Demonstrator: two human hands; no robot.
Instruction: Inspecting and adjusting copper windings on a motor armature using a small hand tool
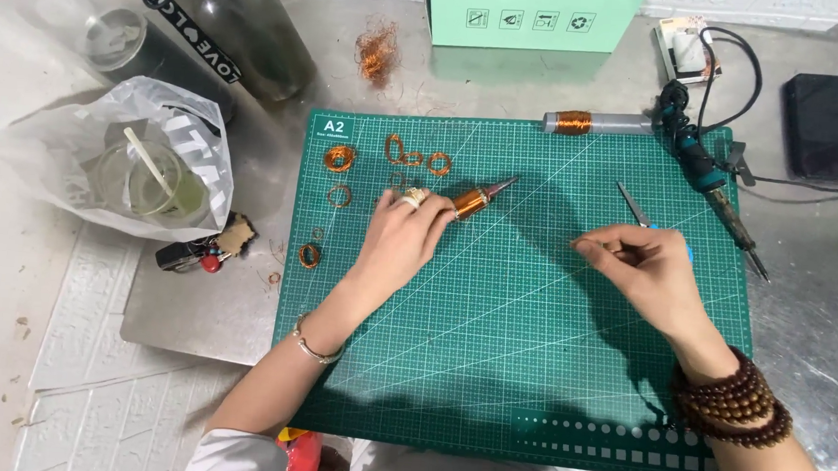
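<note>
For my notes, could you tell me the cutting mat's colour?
Green with a white grid, seen in the head view.

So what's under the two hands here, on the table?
A green cutting mat lies under both. The left hand holds a pointed tool wound with copper wire. The right hand pinches something too thin to tell and partly covers the scissors behind it.

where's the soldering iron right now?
In the head view the soldering iron lies untouched at the right edge of the green cutting mat, tip pointing toward the person, beyond the right hand and right of the scissors.
</note>
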